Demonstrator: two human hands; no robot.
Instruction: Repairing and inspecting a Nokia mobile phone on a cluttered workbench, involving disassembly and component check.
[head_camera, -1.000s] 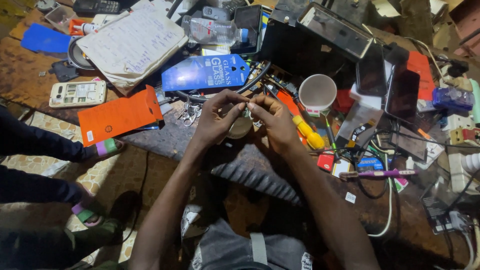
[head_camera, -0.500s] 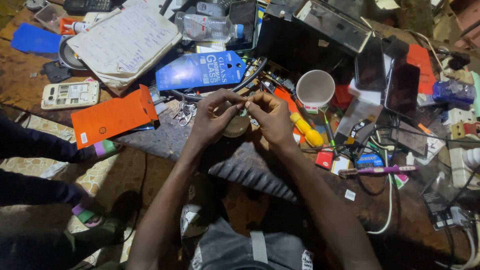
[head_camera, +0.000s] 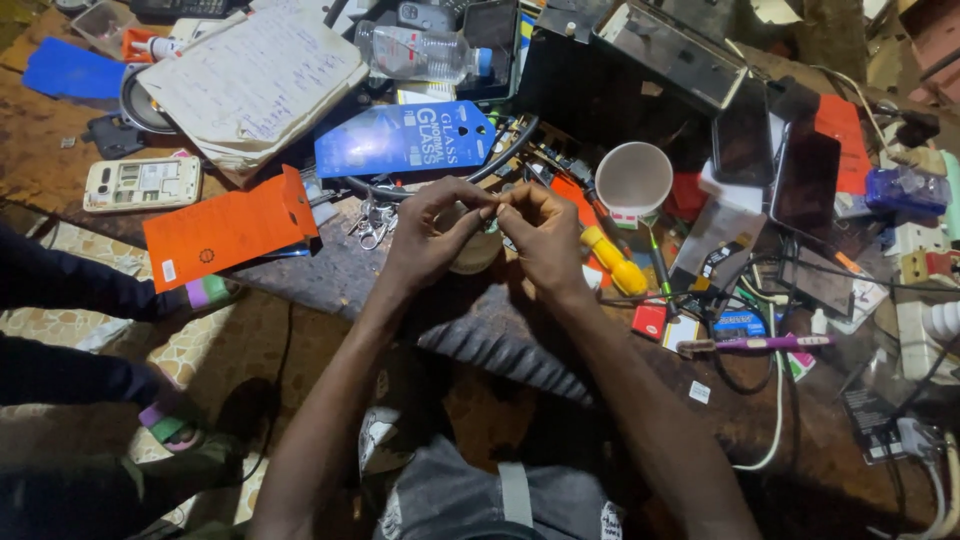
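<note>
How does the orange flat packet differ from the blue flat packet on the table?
The orange packet lies nearer the table edge, left of the left hand; the blue packet lies farther back, above both hands. The orange one looks mostly plain, while the blue one carries large white print. Both are flat, long cards with a hanging tab, lying tilted.

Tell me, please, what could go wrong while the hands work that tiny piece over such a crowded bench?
The left hand and right hand pinch something too small to make out; if it slips, it could vanish among the clutter or fall past the table edge. The white cup stands close to the right hand, so a stray movement might tip it. The yellow-handled screwdriver lies just beside the right wrist and could be knocked off.
</note>
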